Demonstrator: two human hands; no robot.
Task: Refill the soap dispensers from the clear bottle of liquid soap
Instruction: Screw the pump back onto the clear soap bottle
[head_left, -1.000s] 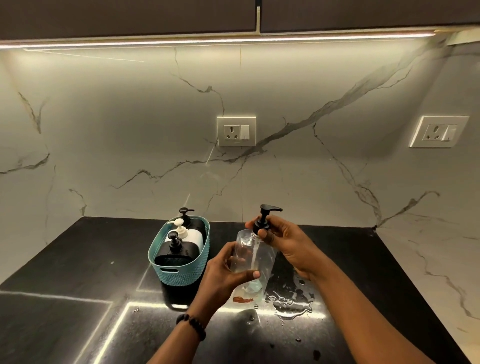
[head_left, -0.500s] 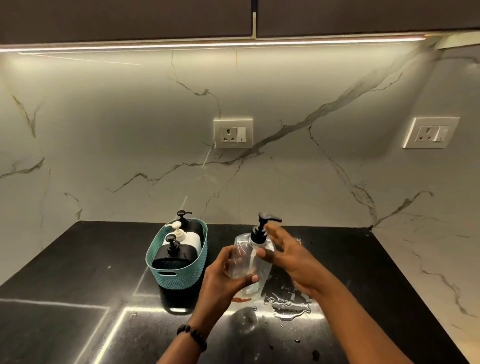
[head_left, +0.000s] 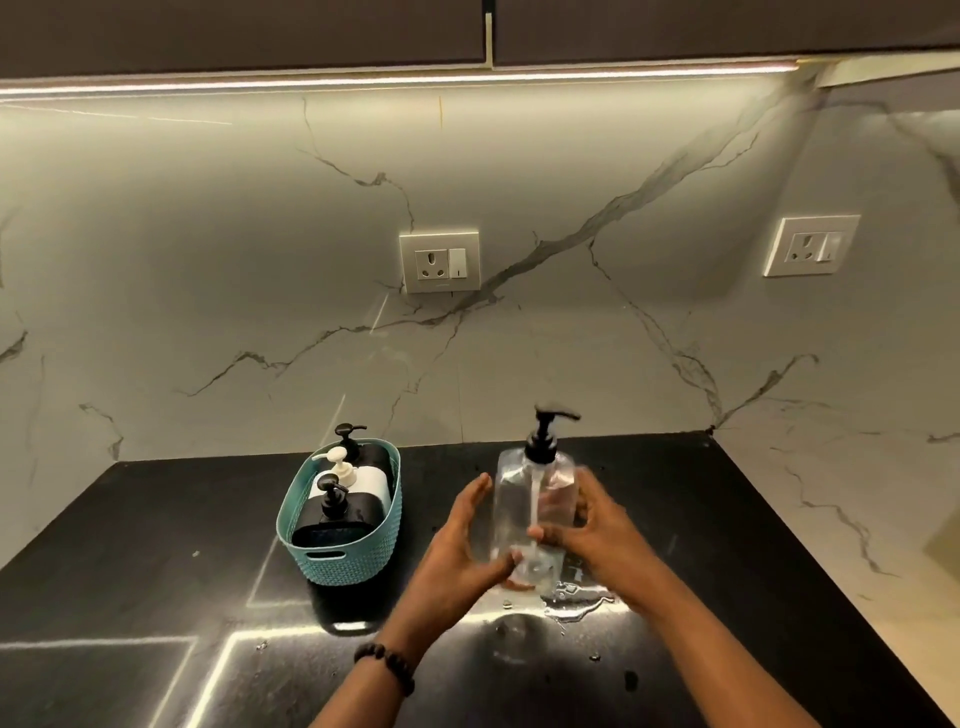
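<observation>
The clear bottle (head_left: 519, 499) with a black pump stands upright on the black counter (head_left: 156, 519), nearly empty. My right hand (head_left: 597, 530) grips its body, thumb across the front and fingers behind it. My left hand (head_left: 462, 551) is beside the bottle's left side with fingers straight, its thumb touching the lower part of the bottle. Left of the bottle, a teal basket (head_left: 332, 566) holds three soap dispensers: a black one in front (head_left: 332, 525), a white one in the middle (head_left: 363, 480) and a black one at the back (head_left: 371, 452).
A puddle of spilled liquid (head_left: 576, 603) lies on the counter just right of the bottle's base, with small drops nearer me. The marble wall carries two power sockets (head_left: 439, 262) (head_left: 810, 244). Dark cabinets hang overhead.
My right hand left the pump head and came down onto the bottle's body. The left hand's fingers uncurled from the bottle. The bottle went from tilted to upright.
</observation>
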